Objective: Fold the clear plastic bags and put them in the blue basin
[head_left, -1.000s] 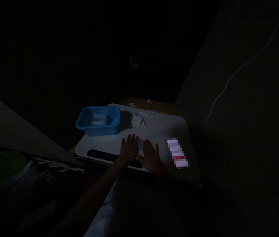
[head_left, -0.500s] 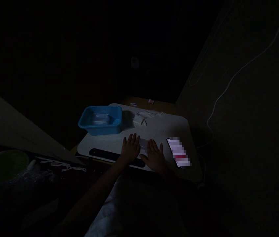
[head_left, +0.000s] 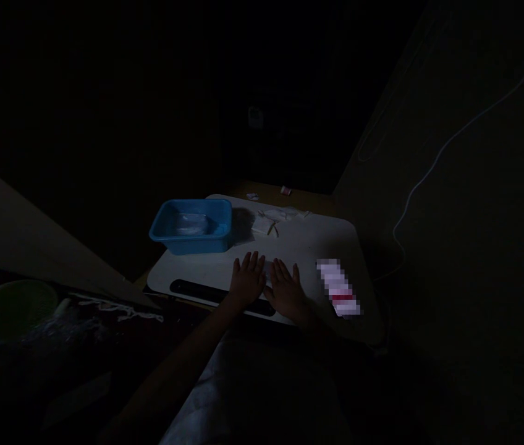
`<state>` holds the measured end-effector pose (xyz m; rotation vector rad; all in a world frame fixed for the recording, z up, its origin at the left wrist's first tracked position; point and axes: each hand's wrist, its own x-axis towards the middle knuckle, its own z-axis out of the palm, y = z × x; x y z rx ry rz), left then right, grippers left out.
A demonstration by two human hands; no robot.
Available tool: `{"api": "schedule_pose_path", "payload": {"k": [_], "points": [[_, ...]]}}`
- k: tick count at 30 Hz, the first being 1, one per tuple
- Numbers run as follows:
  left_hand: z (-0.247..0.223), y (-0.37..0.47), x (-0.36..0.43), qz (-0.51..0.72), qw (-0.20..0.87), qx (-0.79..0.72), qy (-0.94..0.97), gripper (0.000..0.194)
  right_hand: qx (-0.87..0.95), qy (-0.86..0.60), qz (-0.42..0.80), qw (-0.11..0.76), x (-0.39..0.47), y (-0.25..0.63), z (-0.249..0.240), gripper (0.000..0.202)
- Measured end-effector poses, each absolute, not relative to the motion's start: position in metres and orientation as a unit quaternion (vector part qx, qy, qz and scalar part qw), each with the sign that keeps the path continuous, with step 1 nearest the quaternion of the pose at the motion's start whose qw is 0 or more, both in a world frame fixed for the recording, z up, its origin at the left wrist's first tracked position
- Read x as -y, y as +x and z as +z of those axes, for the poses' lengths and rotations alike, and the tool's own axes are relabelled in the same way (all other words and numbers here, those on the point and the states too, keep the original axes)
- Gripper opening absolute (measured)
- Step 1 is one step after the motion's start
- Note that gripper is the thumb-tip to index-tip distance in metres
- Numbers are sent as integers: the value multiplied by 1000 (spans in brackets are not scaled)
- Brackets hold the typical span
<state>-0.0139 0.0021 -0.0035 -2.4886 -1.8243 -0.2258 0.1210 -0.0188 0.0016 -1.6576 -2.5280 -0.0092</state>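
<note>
Both of my hands lie palm down at the near side of a small white table (head_left: 308,247). My left hand (head_left: 247,281) is flat with its fingers stretched forward. Close beside it on the right, my right hand (head_left: 286,290) also lies flat, its thumb pointing toward the left hand. Between and partly under them shows a pale, clear plastic piece (head_left: 267,269); the hands cover most of it, and its kind is hard to make out in the dark. A lit phone (head_left: 338,287) rests to the right of my right hand.
A blue plastic basin (head_left: 197,247) with clear plastic inside stands at the table's left. White packets (head_left: 264,225) lie near the back. A black slot (head_left: 201,290) runs along the front edge. On the left is a green round container (head_left: 14,312); a white cable (head_left: 456,136) hangs right.
My right hand has shifted left toward my left hand, covering more of the clear plastic. The left hand stays nearly in place. The whole view has shifted slightly.
</note>
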Motion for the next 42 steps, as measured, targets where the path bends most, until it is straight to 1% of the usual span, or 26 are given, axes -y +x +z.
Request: {"api": "schedule_pose_path", "payload": {"k": [21, 29, 35, 42], "points": [[-6, -16, -4, -82, 22, 589, -804, 49, 825, -562, -9, 64, 20, 121, -2, 61], [-4, -15, -3, -78, 27, 596, -799, 49, 804, -591, -7, 67, 25, 125, -3, 66], [-5, -14, -3, -83, 27, 593, -801, 50, 792, -607, -3, 66, 29, 129, -4, 66], [1, -21, -6, -111, 11, 639, -761, 53, 790, -611, 3, 61, 29, 128, -3, 67]]}}
